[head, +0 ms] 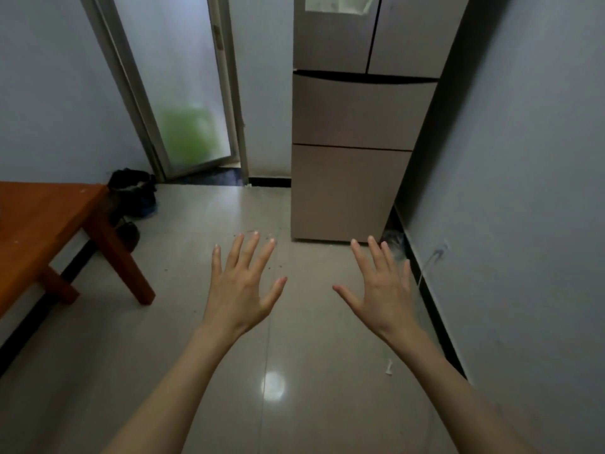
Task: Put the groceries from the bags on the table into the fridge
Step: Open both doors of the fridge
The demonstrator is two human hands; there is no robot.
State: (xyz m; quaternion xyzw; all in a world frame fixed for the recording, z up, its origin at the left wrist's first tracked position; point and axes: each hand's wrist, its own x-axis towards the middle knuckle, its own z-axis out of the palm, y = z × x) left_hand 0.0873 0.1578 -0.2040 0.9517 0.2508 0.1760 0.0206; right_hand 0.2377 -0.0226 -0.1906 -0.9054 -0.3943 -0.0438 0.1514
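Observation:
A tall beige fridge (pixel 357 132) stands ahead against the right wall, with two upper doors and two lower drawers, all closed. My left hand (pixel 242 286) and my right hand (pixel 383 290) are stretched out in front of me over the floor, backs up, fingers spread, holding nothing. The corner of an orange-brown wooden table (pixel 39 221) shows at the left edge; no bags are visible on the part in view.
A frosted glass door (pixel 183 86) stands left of the fridge. Dark bags and shoes (pixel 134 194) lie in the corner behind the table. A crumpled plastic scrap (pixel 393 242) lies beside the fridge's base. Glossy tiled floor (pixel 294 371) stretches between me and the fridge.

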